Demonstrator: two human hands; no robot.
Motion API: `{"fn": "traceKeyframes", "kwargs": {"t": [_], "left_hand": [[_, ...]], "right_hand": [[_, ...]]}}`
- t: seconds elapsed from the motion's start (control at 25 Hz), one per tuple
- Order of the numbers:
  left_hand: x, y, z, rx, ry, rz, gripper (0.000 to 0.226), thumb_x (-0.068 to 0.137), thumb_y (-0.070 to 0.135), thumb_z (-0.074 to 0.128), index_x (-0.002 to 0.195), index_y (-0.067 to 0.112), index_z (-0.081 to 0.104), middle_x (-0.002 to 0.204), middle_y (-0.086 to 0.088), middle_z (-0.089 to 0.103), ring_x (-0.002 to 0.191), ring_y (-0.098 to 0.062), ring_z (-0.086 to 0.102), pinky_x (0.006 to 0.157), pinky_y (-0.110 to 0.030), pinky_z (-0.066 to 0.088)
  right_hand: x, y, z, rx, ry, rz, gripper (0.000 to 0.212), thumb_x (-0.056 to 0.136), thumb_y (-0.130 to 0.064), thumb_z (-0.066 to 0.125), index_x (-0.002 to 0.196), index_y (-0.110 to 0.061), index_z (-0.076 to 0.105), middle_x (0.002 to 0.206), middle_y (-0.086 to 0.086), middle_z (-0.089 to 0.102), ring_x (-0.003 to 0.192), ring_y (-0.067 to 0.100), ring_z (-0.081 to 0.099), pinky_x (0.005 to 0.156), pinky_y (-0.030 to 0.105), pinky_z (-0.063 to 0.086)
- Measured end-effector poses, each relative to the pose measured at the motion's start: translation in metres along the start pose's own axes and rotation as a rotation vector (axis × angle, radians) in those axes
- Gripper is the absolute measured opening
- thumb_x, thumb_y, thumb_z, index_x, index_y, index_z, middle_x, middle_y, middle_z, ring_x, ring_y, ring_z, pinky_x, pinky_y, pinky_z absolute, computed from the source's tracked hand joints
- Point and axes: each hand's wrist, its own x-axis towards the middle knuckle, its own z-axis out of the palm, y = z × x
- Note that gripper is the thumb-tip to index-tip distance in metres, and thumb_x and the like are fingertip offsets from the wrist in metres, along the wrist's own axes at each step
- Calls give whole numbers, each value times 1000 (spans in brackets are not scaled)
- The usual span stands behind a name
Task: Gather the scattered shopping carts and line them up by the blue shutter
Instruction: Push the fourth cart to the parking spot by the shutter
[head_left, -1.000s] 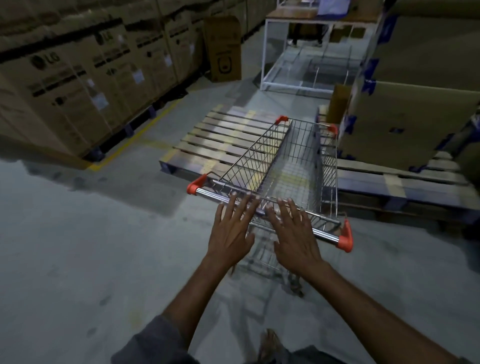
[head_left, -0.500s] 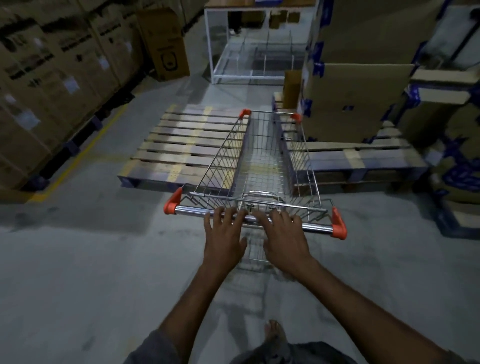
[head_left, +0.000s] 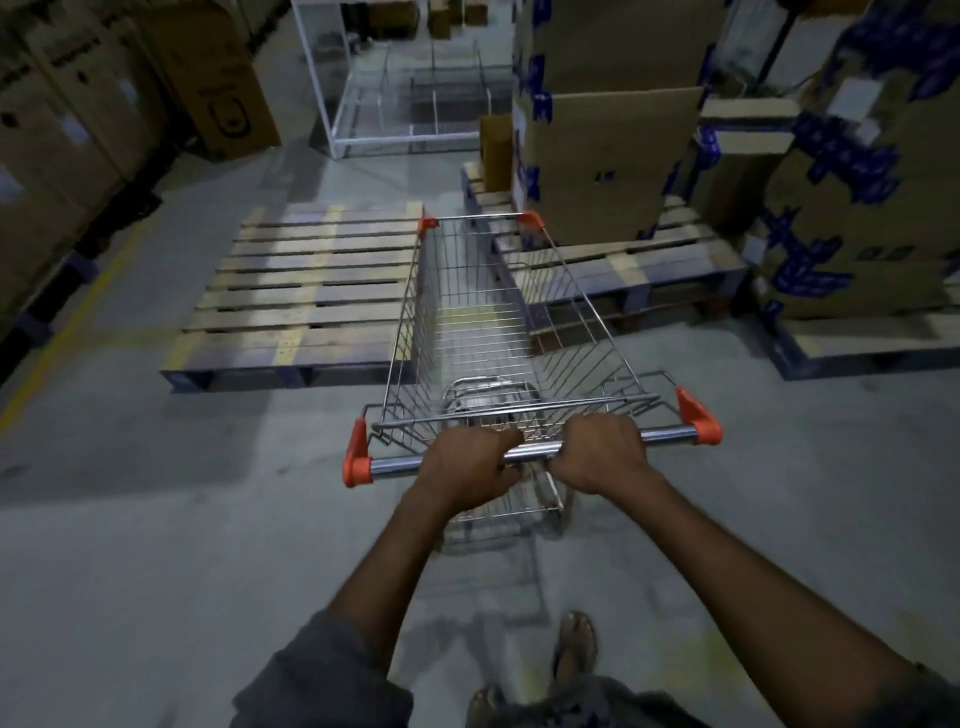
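A wire shopping cart (head_left: 483, 332) with orange corner caps stands on the concrete floor right in front of me, its basket empty. Its chrome handle bar (head_left: 530, 453) runs across the middle of the view. My left hand (head_left: 467, 470) grips the bar left of centre, fingers curled over it. My right hand (head_left: 602, 452) grips the bar just right of centre the same way. The cart's nose points at the gap between two pallets. No blue shutter shows in this view.
An empty wooden pallet (head_left: 306, 301) lies ahead on the left. A second pallet (head_left: 649, 270) ahead on the right carries tall cardboard boxes (head_left: 597, 156). More stacked boxes (head_left: 872, 208) line the right side and the left wall. A white metal frame (head_left: 395, 88) stands at the back.
Both hands went from flat and open above the handle bar to curled around it. The cart has swung to point more straight ahead, and the view has turned right.
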Motion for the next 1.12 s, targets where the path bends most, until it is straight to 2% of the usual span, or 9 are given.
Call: {"fn": "traceKeyframes", "kwargs": {"t": [0.16, 0.28, 0.36, 0.48, 0.68, 0.8, 0.88, 1.0, 1.12], "left_hand": [[-5, 33, 4, -54, -109, -16, 39, 85, 61, 56, 102, 28, 64, 93, 0, 72, 88, -26, 68, 71, -35, 53], [-14, 53, 12, 9, -81, 45, 49, 84, 66, 51, 110, 28, 68, 119, 1, 62, 112, -22, 57, 88, -40, 50], [-17, 68, 17, 36, -54, 77, 61, 82, 71, 45, 116, 28, 71, 141, 0, 49, 130, -23, 42, 107, -50, 38], [-17, 96, 21, -29, -142, 66, 61, 84, 72, 50, 116, 26, 74, 161, 2, 34, 146, -24, 30, 114, -51, 34], [-23, 160, 26, -120, -228, 51, 54, 83, 67, 61, 120, 29, 70, 166, 8, 25, 152, -21, 22, 110, -46, 43], [-32, 200, 35, -171, -209, 47, 85, 79, 68, 65, 152, 32, 40, 166, 7, 25, 150, -21, 29, 109, -45, 44], [-33, 222, 38, -225, -222, 13, 107, 77, 64, 70, 162, 28, 16, 165, 2, 30, 143, -23, 39, 108, -41, 44], [-29, 248, 42, -143, -264, 16, 108, 74, 70, 69, 162, 30, 19, 165, 1, 29, 147, -21, 34, 114, -40, 39], [-25, 261, 44, -90, -308, 50, 104, 75, 71, 68, 161, 35, 21, 167, 3, 25, 150, -21, 28, 116, -43, 36]], "right_hand": [[-26, 24, -10, -10, -217, 16, 58, 72, -61, 67, 113, -20, 71, 115, 7, 72, 107, 29, 67, 89, 35, 51], [-46, 41, -5, -7, -296, -46, 64, 76, -68, 61, 126, -27, 65, 136, 10, 56, 123, 31, 55, 98, 43, 46], [-63, 55, 2, 12, -253, -89, 61, 82, -71, 56, 129, -32, 65, 151, 10, 35, 139, 32, 34, 106, 54, 38], [-83, 82, 16, 38, -232, -125, 62, 84, -75, 54, 128, -32, 67, 166, 1, 13, 152, 30, 7, 115, 62, 22], [-129, 135, 23, 104, -266, -134, 59, 84, -60, 58, 133, -27, 63, 167, 4, 18, 153, 28, 12, 115, 55, 35], [-164, 163, 22, 153, -214, -86, 60, 79, -48, 64, 133, -22, 56, 159, 5, 30, 146, 30, 23, 106, 50, 42], [-182, 179, 26, 206, -179, -59, 71, 77, -45, 65, 139, -19, 45, 151, 5, 38, 139, 29, 30, 101, 47, 44], [-202, 200, 35, 264, -149, -23, 89, 76, -45, 66, 152, -23, 26, 153, 6, 37, 140, 31, 30, 103, 49, 44], [-218, 210, 43, 263, -134, 26, 93, 76, -47, 65, 156, -26, 22, 156, 7, 34, 145, 34, 26, 109, 48, 40]]}}
